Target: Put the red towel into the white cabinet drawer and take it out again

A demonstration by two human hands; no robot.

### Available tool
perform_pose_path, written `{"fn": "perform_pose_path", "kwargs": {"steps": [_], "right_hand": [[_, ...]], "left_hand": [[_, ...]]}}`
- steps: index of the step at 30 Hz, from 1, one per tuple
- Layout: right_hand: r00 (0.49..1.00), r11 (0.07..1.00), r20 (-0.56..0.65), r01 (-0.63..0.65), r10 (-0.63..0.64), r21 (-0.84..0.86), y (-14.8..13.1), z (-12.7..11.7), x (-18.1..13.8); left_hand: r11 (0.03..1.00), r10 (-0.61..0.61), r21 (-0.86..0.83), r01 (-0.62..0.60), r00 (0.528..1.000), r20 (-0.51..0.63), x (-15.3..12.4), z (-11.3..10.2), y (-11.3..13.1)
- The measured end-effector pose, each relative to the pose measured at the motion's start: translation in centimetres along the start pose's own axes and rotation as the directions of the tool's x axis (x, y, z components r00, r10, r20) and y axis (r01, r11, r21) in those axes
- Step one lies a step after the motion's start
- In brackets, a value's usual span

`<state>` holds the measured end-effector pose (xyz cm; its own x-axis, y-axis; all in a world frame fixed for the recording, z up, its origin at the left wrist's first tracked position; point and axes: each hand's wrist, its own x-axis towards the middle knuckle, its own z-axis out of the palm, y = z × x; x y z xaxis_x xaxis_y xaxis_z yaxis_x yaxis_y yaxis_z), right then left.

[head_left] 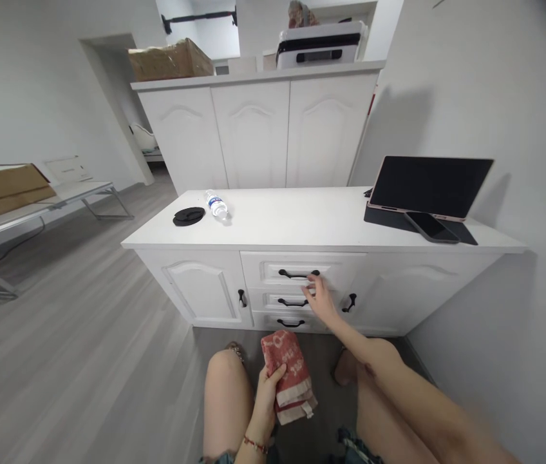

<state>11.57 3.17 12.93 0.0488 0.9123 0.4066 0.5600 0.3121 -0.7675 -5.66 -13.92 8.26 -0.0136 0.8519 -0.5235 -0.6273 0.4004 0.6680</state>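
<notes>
My left hand (267,394) is closed around a folded red and beige patterned cloth (290,374), held low between my bare knees. My right hand (320,298) reaches forward with its fingers apart, the fingertips just below the black handle of the top drawer (299,274) of a low white cabinet (302,222). Two more drawers with black handles (292,303) lie under it. The hand holds nothing.
On the cabinet top lie a water bottle (216,206) on its side, a black round lid (188,216), a propped tablet (427,187) and a phone (431,227). A tall white cupboard (254,129) stands behind. A folding table with cardboard boxes (2,190) is at the left. A wall is on the right.
</notes>
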Motion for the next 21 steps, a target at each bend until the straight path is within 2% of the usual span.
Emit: {"fn": "perform_pose_path", "kwargs": {"steps": [2, 5, 8, 12, 15, 21], "right_hand": [[0.999, 0.988, -0.045, 0.01, -0.017, -0.152, -0.5, 0.3, 1.4], [0.996, 0.924, -0.06, 0.038, -0.065, -0.381, -1.0, 0.4, 1.9], [0.992, 0.877, -0.051, 0.077, -0.115, -0.474, -1.3, 0.2, 1.8], [0.988, 0.93, -0.04, 0.127, -0.15, -0.345, -1.3, 0.1, 1.4], [0.991, 0.966, -0.05, 0.108, -0.123, -0.237, -1.0, 0.3, 0.3], [0.99, 0.986, -0.111, 0.071, -0.088, -0.149, -1.2, 0.4, -3.4]], "left_hand": [[1.0, 0.001, -0.004, -0.002, 1.0, -0.021, 0.0, -0.3, 0.0], [1.0, 0.005, -0.025, -0.006, 0.999, -0.043, 0.2, -0.6, 0.0], [1.0, -0.008, -0.028, 0.006, 0.999, -0.048, 0.4, -0.7, 0.0], [1.0, -0.003, -0.012, 0.002, 0.996, -0.093, 0.6, -0.4, 0.0], [1.0, 0.008, 0.006, -0.008, 0.995, -0.098, 1.0, -0.4, -0.3], [0.998, 0.024, 0.063, -0.017, 0.993, -0.112, 2.1, -1.9, -1.1]]}}
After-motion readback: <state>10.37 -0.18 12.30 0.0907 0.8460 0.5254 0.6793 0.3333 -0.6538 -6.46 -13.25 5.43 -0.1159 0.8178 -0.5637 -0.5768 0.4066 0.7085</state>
